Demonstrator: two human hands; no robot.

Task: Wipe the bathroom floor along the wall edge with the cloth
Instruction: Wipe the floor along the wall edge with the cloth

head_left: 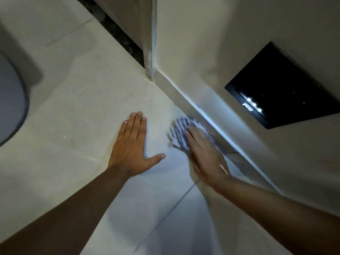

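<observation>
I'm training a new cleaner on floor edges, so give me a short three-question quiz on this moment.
1. True or false: the left hand holds the striped cloth.
2. Which hand presses the cloth to the floor? A) left B) right C) both
3. Fill in: the cloth lies beside the ____ at the foot of the wall, below the black panel.

Key
1. False: it rests flat on the bare tile, fingers spread, apart from the cloth.
2. B: the right hand lies flat on top of it.
3. Skirting.
</observation>
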